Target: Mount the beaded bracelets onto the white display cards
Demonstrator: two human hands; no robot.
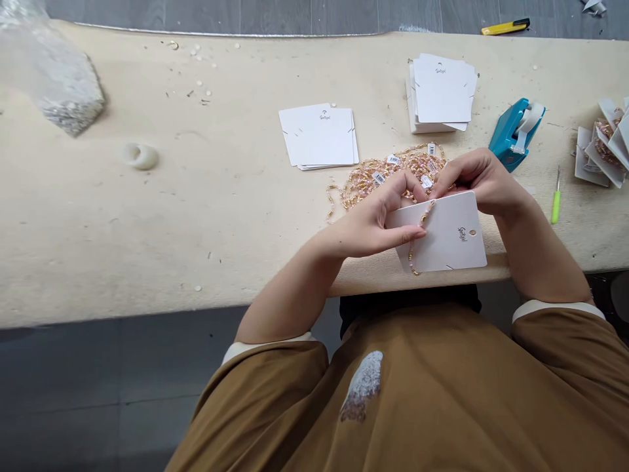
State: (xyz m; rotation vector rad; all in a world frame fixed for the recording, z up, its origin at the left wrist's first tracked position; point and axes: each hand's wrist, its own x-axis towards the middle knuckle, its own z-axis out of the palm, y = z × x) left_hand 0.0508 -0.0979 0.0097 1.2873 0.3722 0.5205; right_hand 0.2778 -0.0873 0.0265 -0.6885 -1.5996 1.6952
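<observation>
My left hand [377,219] grips a white jewelry card [449,242], its thumb lying across the front. A pink and gold beaded necklace [411,252] runs over the card's left part and past its lower edge. At the card's top edge, my right hand [474,177] is closed, fingertips pinched by the strand's upper end; what exactly they hold is partly hidden. Just behind both hands lies a heap of similar beaded necklaces [363,180] with small barcode tags. The card is turned sideways, so its printed name and hole are at the right.
Two stacks of white cards, one flat [319,137] and one taller [442,92], lie beyond the heap. To the right are a blue tape dispenser [508,134], a green-handled pick tool [555,203] and carded necklaces [607,147]. A tape roll [141,157] and plastic bag [69,85] sit left.
</observation>
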